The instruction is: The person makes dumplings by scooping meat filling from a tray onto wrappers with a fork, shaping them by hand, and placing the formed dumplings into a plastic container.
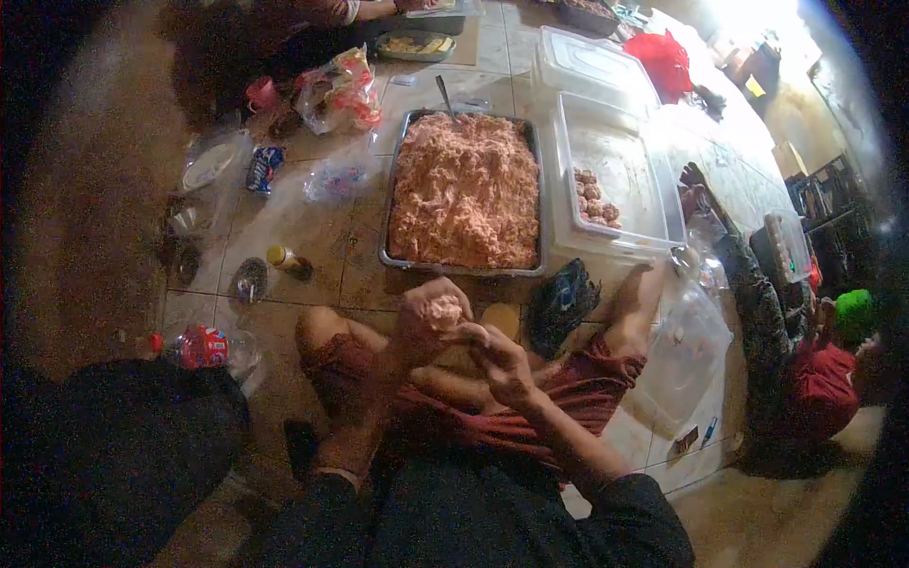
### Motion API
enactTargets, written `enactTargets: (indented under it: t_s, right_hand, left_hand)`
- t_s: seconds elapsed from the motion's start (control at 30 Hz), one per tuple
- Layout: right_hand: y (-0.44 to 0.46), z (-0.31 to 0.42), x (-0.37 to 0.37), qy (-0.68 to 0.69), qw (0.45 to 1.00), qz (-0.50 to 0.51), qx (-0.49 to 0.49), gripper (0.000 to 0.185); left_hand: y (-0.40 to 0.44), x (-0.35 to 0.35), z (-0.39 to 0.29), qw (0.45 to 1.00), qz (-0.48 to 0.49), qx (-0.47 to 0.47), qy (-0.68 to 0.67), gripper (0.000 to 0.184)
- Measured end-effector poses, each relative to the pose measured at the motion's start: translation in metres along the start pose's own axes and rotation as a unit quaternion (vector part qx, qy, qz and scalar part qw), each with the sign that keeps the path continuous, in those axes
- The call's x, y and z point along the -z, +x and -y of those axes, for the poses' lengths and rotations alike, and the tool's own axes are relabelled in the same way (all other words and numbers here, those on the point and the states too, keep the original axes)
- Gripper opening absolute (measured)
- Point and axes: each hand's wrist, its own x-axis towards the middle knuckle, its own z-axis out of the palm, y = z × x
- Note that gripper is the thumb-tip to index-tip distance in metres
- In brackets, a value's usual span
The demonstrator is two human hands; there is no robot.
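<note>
A lump of pink meat mixture (443,310) sits in my left hand (423,320), whose fingers curl round it. My right hand (499,362) is just to the right, its fingertips bent together near the left hand's edge; whether anything is between them is too small to tell. Both hands are above my crossed legs, in front of a large metal tray (386,225) heaped with the same pink mixture (464,189). A spoon (444,96) stands in the far part of the heap. Several meatballs (595,200) lie in the left part of a clear plastic container (675,204) beside the tray.
A clear lid (597,71) lies behind the container. Left are a yellow-capped jar (282,257), a blue packet (266,170) and a red-labelled bottle (204,347). A black plastic bag (565,305) lies near my right knee. Other people sit at the far left and right.
</note>
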Motion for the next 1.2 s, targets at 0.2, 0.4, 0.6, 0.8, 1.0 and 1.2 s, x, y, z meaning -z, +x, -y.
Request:
enactTargets:
  t_s: [0.2, 0.4, 0.6, 0.8, 1.0, 1.2]
  right_hand:
    - [0.017, 0.038, 0.006, -0.184, 0.982, -0.043, 0.025, 0.023]
    - [-0.004, 0.026, 0.015, 0.008, 0.993, -0.027, -0.113, 0.022]
    - [-0.020, -0.009, 0.008, 0.078, 0.988, 0.025, -0.128, 0.024]
    - [0.010, 0.050, -0.022, 0.086, 0.992, -0.040, -0.081, 0.020]
    - [0.016, 0.058, 0.018, -0.264, 0.963, -0.033, 0.031, 0.023]
    - [0.026, 0.092, 0.031, -0.256, 0.964, -0.073, 0.021, 0.016]
  left_hand:
    - [-0.009, -0.021, -0.004, 0.882, -0.188, -0.428, -0.055, 0.027]
    - [-0.048, -0.033, -0.049, 0.944, -0.094, -0.291, -0.127, 0.044]
    - [-0.026, -0.002, -0.012, 0.971, -0.090, -0.217, 0.031, 0.041]
    - [0.014, 0.040, 0.037, 0.969, 0.059, -0.169, 0.171, 0.062]
    - [-0.006, 0.012, 0.026, 0.879, -0.191, -0.316, 0.301, 0.058]
    - [-0.017, -0.008, -0.003, 0.855, -0.153, -0.325, 0.373, 0.037]
